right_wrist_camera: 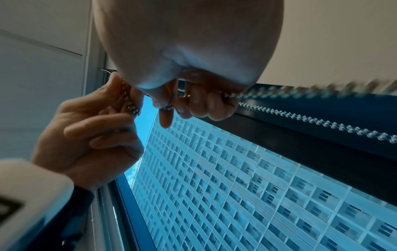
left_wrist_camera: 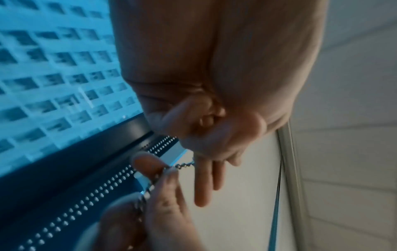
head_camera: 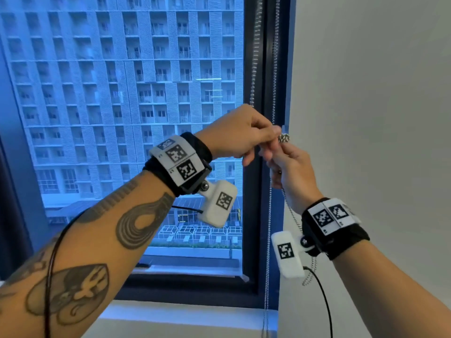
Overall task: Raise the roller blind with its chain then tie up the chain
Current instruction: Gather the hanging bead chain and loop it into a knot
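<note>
Two tattooed forearms raised, left hand (head_camera: pixel 240 134) and right hand (head_camera: pixel 289 172) both pinching one bead chain (head_camera: pixel 283 137) bunched between them, beside dark window frame (head_camera: pixel 251 191), tower block outside, white wall (head_camera: pixel 378 93) right.

Right wrist view, looking up past the right hand (right_wrist_camera: pixel 193 101), whose curled fingers grip the bead chain (right_wrist_camera: pixel 322 122) as it runs along the dark window frame (right_wrist_camera: pixel 300 144). The left hand (right_wrist_camera: pixel 90 135) pinches a bunched length of the chain between thumb and fingers, close beside the right. Behind the glass stands a high-rise facade (right_wrist_camera: pixel 236 186).
</note>
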Tool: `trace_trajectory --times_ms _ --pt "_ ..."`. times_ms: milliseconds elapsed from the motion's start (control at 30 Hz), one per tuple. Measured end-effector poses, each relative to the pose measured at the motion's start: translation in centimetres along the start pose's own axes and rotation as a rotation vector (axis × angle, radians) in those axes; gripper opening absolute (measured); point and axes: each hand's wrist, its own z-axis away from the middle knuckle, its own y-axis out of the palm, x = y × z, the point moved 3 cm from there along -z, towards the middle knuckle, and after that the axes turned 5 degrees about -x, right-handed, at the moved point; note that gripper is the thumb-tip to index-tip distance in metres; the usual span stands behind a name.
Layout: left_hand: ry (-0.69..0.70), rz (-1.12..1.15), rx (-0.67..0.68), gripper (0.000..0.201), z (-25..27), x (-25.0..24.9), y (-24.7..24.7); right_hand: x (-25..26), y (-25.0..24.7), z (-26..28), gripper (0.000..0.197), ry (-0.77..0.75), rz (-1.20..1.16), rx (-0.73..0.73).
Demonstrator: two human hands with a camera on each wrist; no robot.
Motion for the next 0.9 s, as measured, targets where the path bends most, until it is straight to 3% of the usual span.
trace_trajectory --times_ms 133,267,400,500,700,900 --pt "-0.106 0.179 0.014 0.028 -0.5 -0.4 0.2 0.4 0.7 0.9 0.036 -0.030 0.022 0.038" --pt "-0.026 -0.231 0.121 0.038 -0.8 0.1 0.5 1.3 -0.6 0.6 0.039 -0.032 0.031 0.008" --pt "0.049 -0.645 0.114 0.016 -1.0 1.7 0.5 1.8 -1.8 0.3 0.015 -0.098 0.110 -0.012" --pt "0.012 -0.765 0.081 0.035 -1.2 2.5 0.3 2.2 -2.1 0.2 0.014 -0.157 0.078 0.000" --pt "-0.010 -0.517 0.160 0.051 -1.5 1.6 -1.0 2.8 -2.1 -0.6 0.021 -0.296 0.334 -0.012" --pt "-0.114 -0.026 0.164 0.053 -1.8 0.4 -0.3 3.9 -1.1 -1.0 0.018 -0.379 0.251 0.051"
